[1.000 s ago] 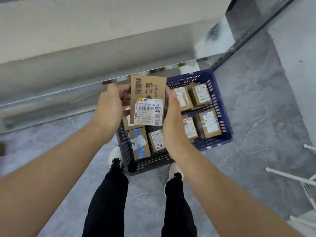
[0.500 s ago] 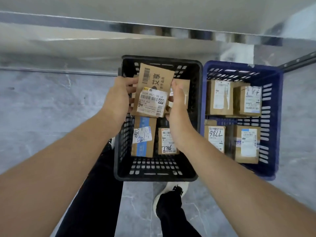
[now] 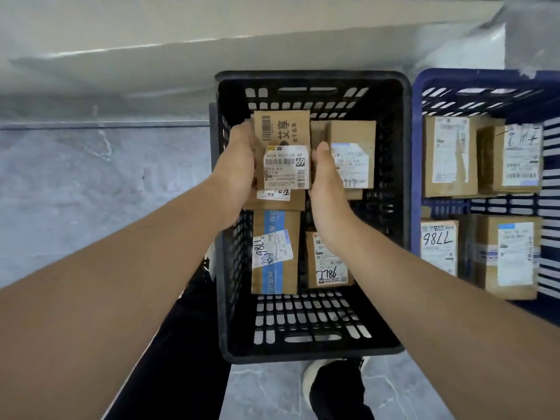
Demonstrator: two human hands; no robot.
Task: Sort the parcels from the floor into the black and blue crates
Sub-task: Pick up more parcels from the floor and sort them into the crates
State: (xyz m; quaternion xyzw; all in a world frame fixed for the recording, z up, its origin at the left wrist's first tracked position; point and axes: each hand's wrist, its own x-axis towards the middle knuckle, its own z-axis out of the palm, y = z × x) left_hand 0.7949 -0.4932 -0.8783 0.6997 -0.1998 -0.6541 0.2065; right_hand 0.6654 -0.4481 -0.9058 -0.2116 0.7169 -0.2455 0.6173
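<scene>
Held parcel has squared up since half a second ago. It was tilted then; now its edges run parallel to the black crate walls. View is now closer over that crate, and the blue crate is cut off at the right edge.

Grip:
- left hand holds the parcel's left edge, fingers curled round it near the top corner
- right hand holds the right edge, thumb up along the side; its fingers are hidden behind the box
- the parcel sits between the two palms, label with "69" facing up, barcode end away from the person

Position: the parcel is over the far left part of the black crate, within the rim. Can't tell whether it touches the boxes below.

Black crate contents:
- a brown box directly under the held one, only its near strip showing
- a blue-taped box at near left
- a box marked 7786 at near right, partly behind the right forearm
- a labelled box at far right, just beside the right hand

The blue crate touches the black one on its right and holds four labelled boxes.

Both crates stand on the grey marble floor. A black shoe is just beyond the black crate's near rim.
</scene>
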